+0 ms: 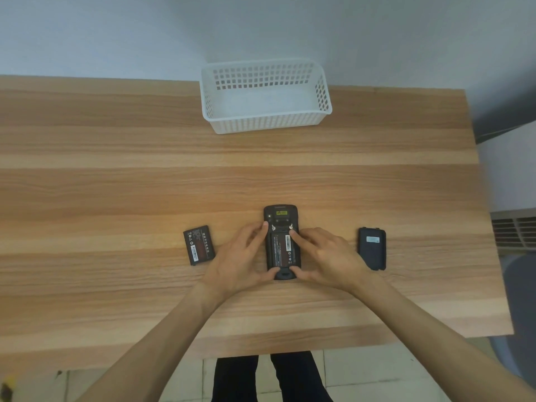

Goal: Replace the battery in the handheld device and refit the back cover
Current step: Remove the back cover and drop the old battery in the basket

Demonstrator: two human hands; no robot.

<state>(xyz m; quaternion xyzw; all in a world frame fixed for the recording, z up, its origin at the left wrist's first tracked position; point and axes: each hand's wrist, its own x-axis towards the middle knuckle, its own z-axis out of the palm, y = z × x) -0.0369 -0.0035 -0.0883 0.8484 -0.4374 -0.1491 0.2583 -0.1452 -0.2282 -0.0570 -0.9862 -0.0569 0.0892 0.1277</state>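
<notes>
The black handheld device [280, 217] lies face down on the wooden table [116, 184], its back open. A battery [282, 248] sits in its compartment. My left hand [242, 256] grips the device's left side, thumb at its bottom end. My right hand [324, 256] holds the right side, with the forefinger pressing on the battery's upper right corner. A second, loose battery [199, 244] lies on the table to the left. The black back cover [372, 247] lies to the right, apart from the device.
A white plastic basket [265, 123] stands at the table's far edge, behind the device. The table's right edge runs just beyond the back cover. My legs show below the near edge.
</notes>
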